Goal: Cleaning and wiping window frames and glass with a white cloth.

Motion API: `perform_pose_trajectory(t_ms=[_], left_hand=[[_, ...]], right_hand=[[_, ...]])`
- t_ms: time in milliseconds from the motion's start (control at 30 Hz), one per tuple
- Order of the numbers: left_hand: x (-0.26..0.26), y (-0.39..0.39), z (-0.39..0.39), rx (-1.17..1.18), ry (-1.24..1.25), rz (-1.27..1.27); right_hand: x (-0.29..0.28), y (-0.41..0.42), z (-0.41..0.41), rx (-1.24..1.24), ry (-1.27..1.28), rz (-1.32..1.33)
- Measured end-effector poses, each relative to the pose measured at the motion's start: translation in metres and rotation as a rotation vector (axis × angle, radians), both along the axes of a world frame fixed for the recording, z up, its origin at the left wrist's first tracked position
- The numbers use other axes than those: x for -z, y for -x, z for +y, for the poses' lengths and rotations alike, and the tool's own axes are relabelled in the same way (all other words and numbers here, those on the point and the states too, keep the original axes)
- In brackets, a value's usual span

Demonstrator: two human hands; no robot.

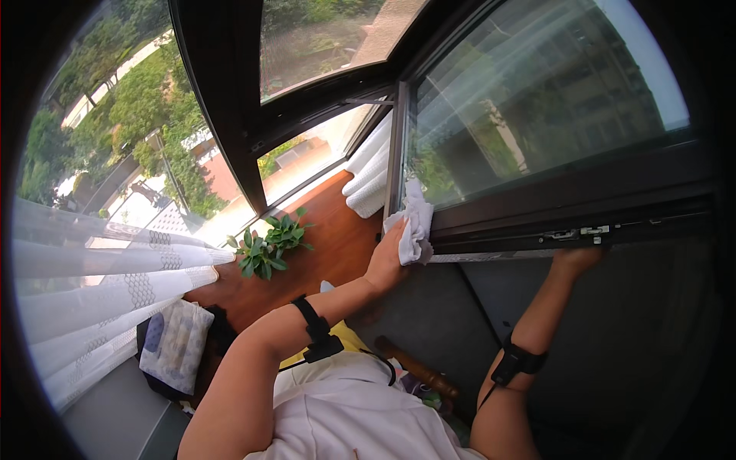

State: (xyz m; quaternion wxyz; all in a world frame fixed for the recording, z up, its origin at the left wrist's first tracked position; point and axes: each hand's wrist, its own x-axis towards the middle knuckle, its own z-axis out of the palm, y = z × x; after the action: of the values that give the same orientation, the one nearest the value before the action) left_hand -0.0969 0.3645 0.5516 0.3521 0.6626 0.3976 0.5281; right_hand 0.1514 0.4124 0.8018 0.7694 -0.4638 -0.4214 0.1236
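Note:
My left hand [390, 257] presses a crumpled white cloth [415, 227] against the lower corner of an open window sash [494, 215]. The cloth covers part of the dark frame and touches the edge of the glass pane [535, 115]. On the sash's underside, further right, my right hand [579, 261] grips the bottom rail from below; its fingers are largely hidden behind the frame. A metal latch fitting [575, 233] sits in the rail just above that hand. The pane carries reflections of a building and greenery.
A green potted plant [267, 244] stands on the brown wooden sill [339, 224]. White sheer curtains [126, 282] hang at the left, and another white curtain [371, 178] is bunched by the window. A patterned cushion [175, 345] lies lower left. A turned wooden post [420, 368] is beside my body.

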Motion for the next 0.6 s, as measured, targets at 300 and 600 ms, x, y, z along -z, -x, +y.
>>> perform_pose_trajectory(t_ms=[300,600], left_hand=[[0.079,0.031,0.018,0.231,0.918,-0.552],[0.032,0.024,0.079,0.218,0.735,-0.183]], right_hand=[[-0.003,0.017,-0.004,0.108,-0.007,0.103],[0.007,0.014,-0.009,0.310,0.043,-0.131]])
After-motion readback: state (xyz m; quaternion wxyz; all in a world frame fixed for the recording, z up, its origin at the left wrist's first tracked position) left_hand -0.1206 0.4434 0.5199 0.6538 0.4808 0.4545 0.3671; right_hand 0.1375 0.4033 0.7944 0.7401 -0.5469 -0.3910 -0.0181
